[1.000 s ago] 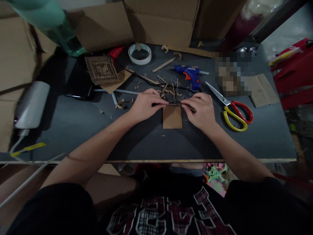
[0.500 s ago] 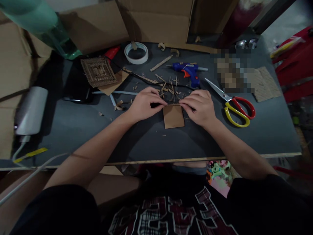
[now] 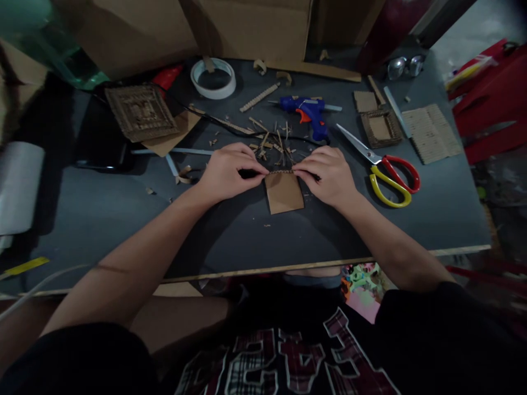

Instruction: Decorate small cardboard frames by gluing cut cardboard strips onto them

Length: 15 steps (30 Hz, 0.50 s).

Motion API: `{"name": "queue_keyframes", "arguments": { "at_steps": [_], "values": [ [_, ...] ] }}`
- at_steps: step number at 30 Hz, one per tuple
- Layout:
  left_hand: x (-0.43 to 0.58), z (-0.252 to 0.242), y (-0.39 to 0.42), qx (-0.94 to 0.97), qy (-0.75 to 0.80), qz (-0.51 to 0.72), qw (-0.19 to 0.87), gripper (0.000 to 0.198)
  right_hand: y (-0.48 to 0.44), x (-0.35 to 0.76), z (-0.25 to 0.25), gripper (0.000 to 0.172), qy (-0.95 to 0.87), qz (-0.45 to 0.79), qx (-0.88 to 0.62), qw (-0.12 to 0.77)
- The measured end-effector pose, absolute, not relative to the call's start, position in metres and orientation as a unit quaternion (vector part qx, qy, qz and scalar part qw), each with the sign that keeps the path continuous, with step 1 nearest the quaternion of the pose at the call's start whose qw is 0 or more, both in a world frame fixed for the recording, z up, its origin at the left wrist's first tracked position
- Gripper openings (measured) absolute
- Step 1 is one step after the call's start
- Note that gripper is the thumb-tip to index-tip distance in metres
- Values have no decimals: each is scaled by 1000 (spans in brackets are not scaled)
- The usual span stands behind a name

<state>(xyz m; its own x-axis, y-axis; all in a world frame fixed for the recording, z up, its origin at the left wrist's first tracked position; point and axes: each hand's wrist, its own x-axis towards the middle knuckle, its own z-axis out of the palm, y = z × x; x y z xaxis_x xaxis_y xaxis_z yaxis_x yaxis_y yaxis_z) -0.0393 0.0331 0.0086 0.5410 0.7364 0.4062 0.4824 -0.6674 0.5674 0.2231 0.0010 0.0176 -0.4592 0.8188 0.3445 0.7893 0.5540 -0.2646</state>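
A small brown cardboard rectangle (image 3: 284, 193) lies flat on the dark table (image 3: 123, 219). Along its far edge runs a thin corrugated cardboard strip (image 3: 281, 172). My left hand (image 3: 229, 171) pinches the strip's left end with closed fingers. My right hand (image 3: 329, 175) pinches the right end the same way, pressing it onto the rectangle's edge. Just beyond my fingers lies a litter of thin cardboard slivers (image 3: 272, 144).
A blue glue gun (image 3: 307, 111), red-and-yellow scissors (image 3: 385, 170), a tape roll (image 3: 213, 78), a woven cardboard square (image 3: 140, 111), a small cardboard frame (image 3: 381, 127), a ribbed cardboard sheet (image 3: 430, 133) and glasses (image 3: 404, 65) lie around. Cardboard boxes (image 3: 247, 27) stand behind.
The view has swung a little, so everything sits further left and higher in the picture. Both hands stay pinched on the strip at the rectangle's far edge.
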Motion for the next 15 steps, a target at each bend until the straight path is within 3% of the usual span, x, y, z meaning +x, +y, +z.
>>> {"name": "queue_keyframes", "arguments": {
  "at_steps": [15],
  "values": [
    [-35, 7, 34, 865, 338, 330, 170, 16, -1, 217, 19, 26, -851, 22, -492, 182]
  ]
}}
